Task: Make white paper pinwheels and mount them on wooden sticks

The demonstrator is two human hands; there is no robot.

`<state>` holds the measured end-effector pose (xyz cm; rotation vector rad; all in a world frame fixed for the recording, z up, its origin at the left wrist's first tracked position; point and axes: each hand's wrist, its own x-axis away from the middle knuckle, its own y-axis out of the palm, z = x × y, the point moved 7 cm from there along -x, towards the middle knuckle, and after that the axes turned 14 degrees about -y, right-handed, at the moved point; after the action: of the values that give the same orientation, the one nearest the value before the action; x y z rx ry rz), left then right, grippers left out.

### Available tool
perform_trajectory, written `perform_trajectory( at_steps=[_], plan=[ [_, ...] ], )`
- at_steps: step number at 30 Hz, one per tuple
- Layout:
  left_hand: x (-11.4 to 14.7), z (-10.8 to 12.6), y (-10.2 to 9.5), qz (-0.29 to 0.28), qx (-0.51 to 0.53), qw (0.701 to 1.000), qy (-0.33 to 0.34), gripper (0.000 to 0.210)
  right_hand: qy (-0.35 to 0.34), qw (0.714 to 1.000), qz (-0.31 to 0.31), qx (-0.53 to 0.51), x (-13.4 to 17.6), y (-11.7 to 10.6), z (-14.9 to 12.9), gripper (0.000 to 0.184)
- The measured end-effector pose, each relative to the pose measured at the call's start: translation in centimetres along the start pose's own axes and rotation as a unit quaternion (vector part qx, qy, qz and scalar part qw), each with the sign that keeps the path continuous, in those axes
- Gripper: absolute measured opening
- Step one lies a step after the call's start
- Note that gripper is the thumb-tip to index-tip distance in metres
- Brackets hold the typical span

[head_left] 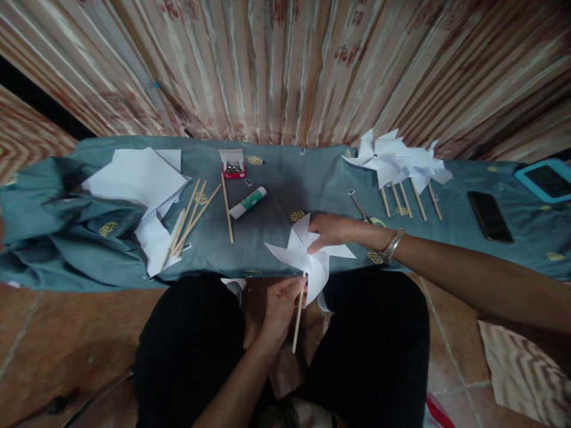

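Note:
A white paper pinwheel [297, 252] on a thin wooden stick [298, 327] is held over the near edge of the cloth-covered table. My left hand [283, 300] is closed round the stick just below the blades. At the pinwheel's centre, my right hand [328, 232] presses with thumb and fingers closed on the paper; its fingertips are partly hidden behind a blade. Close to my right wrist lies a pair of scissors [363, 214], partly covered by the forearm.
Finished pinwheels [392, 157] lie at the back right, near a phone [491, 217] and a blue-framed device [546, 180]. To the left are paper sheets [138, 178], loose wooden sticks [194, 217], a red box of metal pins [233, 166] and a glue stick [248, 203]. Curtains [285, 71] hang behind.

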<state>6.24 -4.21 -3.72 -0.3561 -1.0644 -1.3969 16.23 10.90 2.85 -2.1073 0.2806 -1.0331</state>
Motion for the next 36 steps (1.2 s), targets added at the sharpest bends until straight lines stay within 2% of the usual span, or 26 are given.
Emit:
perform_trajectory(
  at_steps=[8,15,24,36],
  plan=[
    [-0.2,-0.1,-0.4,0.022,0.005,1.0,-0.01,0.038,0.009,1.0,-0.01,-0.007,0.1,0.0,-0.1,0.029],
    [-0.5,0.0,-0.1,0.002,-0.025,1.0,0.017,0.034,0.002,0.999,-0.013,-0.043,0.0,0.1,-0.2,0.023],
    [-0.8,-0.9,0.1,0.002,0.025,0.999,-0.039,0.036,0.014,0.994,-0.025,-0.108,-0.1,0.3,-0.4,0.016],
    [-0.8,-1.3,0.1,0.002,0.057,0.997,-0.06,0.041,0.031,0.995,-0.005,-0.092,0.1,0.4,-0.4,0.021]
  ],
)
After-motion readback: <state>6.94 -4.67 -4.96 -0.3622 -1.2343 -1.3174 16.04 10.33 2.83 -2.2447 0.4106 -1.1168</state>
